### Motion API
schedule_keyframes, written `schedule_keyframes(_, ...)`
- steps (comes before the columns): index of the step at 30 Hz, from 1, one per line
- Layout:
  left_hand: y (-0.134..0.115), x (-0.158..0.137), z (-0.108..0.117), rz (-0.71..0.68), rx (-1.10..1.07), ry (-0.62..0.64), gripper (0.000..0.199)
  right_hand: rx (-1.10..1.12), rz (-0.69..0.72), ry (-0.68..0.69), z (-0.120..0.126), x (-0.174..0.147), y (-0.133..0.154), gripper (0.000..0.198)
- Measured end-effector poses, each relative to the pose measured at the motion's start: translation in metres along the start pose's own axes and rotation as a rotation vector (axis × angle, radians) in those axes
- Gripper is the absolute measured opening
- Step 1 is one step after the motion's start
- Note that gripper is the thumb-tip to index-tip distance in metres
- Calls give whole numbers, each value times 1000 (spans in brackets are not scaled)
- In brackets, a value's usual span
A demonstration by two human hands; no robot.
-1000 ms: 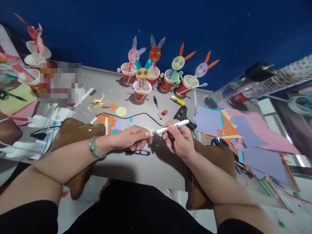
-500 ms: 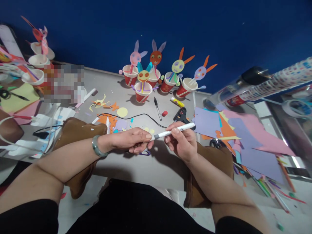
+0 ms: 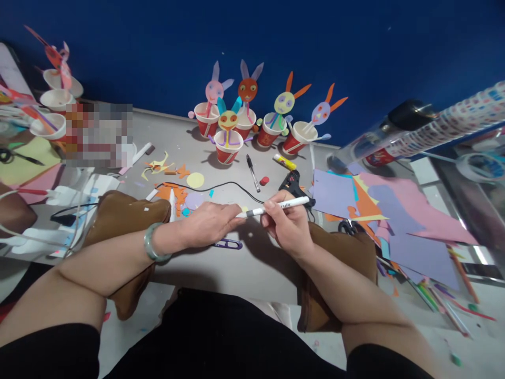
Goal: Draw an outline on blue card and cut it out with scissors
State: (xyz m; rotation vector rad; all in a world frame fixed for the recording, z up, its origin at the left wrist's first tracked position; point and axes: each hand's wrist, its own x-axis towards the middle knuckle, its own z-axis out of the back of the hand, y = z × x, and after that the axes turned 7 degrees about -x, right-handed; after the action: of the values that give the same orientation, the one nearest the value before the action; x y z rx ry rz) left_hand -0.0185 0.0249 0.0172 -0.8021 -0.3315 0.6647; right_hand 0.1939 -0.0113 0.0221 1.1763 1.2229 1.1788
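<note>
A white marker point(image 3: 294, 202) with a grey band slants between my hands above the table. My right hand point(image 3: 290, 226) is closed round its barrel, thumb on top. At the other, grey-banded end, my left hand point(image 3: 207, 223) has its fingers pressed together on the white tip; whether a cap is in them is hidden. Below my left hand lies a purple object with a slotted handle point(image 3: 231, 243), partly covered. Orange paper scraps point(image 3: 171, 196) and a pale yellow paper disc point(image 3: 195, 180) lie just beyond that hand. A black glue gun point(image 3: 292, 184) rests beyond my right hand.
Several red paper cups point(image 3: 229, 150) with paper rabbit figures stand along the blue wall. A black pen point(image 3: 253, 173), red cap point(image 3: 264, 180) and yellow glue stick point(image 3: 284, 161) lie mid-table. Coloured paper point(image 3: 335, 195) is at right, brown cushions point(image 3: 126, 216) under both forearms.
My left hand has turned more palm-down at the marker's end, uncovering more of the purple object. The marker and my right hand have shifted slightly left in view.
</note>
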Motion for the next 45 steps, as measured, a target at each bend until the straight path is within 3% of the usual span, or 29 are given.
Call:
schedule_keyframes(5, 1, -4, 7, 100, -358, 7, 47, 178, 196, -341, 46, 24, 27, 51)
schedule_keyframes(7, 2, -2, 5, 123, -422, 4, 47, 209, 197, -380, 55, 30, 33, 46)
schedule_keyframes(15, 12, 4, -1, 74, -211, -48, 45, 261, 6, -209, 50, 36, 16, 44)
schedule_keyframes(27, 24, 5, -4, 85, 328, 34, 36, 303, 1, -281, 46, 37, 9, 41)
schedule_keyframes(35, 17, 9, 3, 182, 680, 72, 22, 201, 42, -291, 43, 37, -1, 40)
schedule_keyframes(39, 17, 6, 0, 85, 670, 25, 18, 91, 63, -231, 39, 33, -8, 40)
schedule_keyframes(45, 15, 0, -15, -164, 622, 84, 20, -256, 103, 8, 27, 20, -13, 34)
